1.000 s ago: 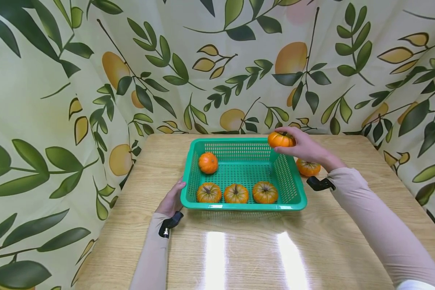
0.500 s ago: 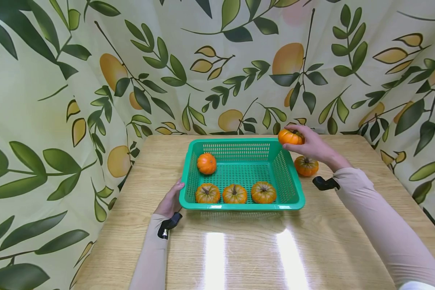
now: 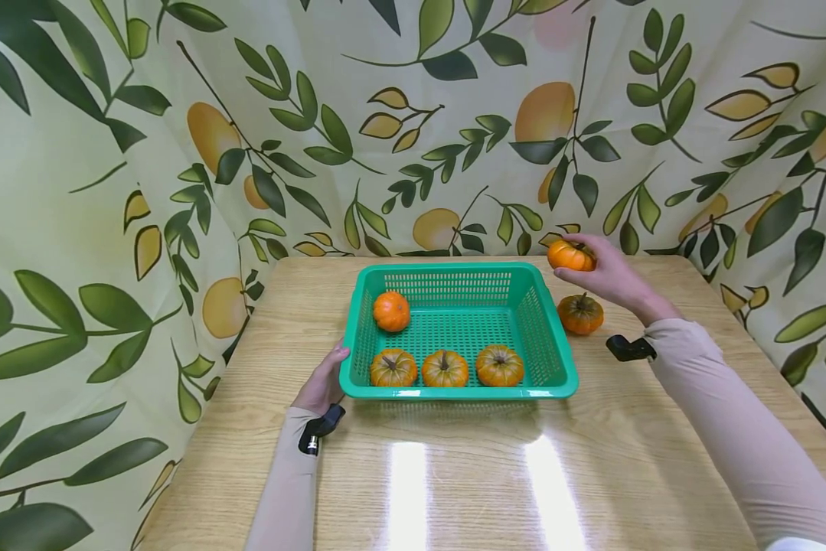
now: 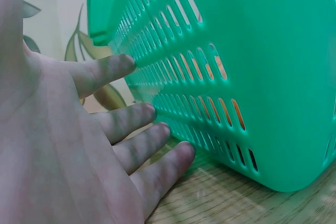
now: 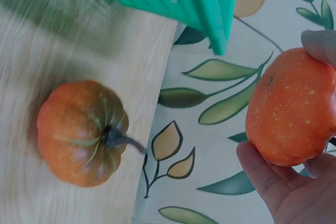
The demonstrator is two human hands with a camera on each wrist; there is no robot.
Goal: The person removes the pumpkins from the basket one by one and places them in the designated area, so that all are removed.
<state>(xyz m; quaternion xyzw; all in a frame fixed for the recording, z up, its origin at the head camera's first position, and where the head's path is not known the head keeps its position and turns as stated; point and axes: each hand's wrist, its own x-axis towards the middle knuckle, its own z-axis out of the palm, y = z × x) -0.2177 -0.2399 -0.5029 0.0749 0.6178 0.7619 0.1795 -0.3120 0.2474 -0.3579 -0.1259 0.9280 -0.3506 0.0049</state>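
Observation:
My right hand [image 3: 608, 269] grips a small orange pumpkin [image 3: 571, 255] in the air, to the right of the green basket's back corner. In the right wrist view the speckled side of this held pumpkin [image 5: 291, 108] shows between thumb and fingers. Below it on the table sits another pumpkin [image 3: 581, 314] with a dark stem, beside the basket's right wall. My left hand [image 3: 321, 380] is at the left side of the green plastic basket [image 3: 454, 392]. Seen from the left wrist, its straight fingers [image 4: 157, 182] touch the slotted basket wall [image 4: 252, 77].
Inside the basket, three striped pumpkins line the front wall, among them the middle one [image 3: 445, 369]. A plain orange pumpkin [image 3: 392, 311] lies at the back left. The wooden table [image 3: 481, 474] ends at a leaf-patterned curtain [image 3: 385, 99] behind and at both sides.
My right hand has carried its pumpkin rightward, from over the basket's back right corner to outside it, uncovering more of the pumpkin on the table. My left hand stays at the basket.

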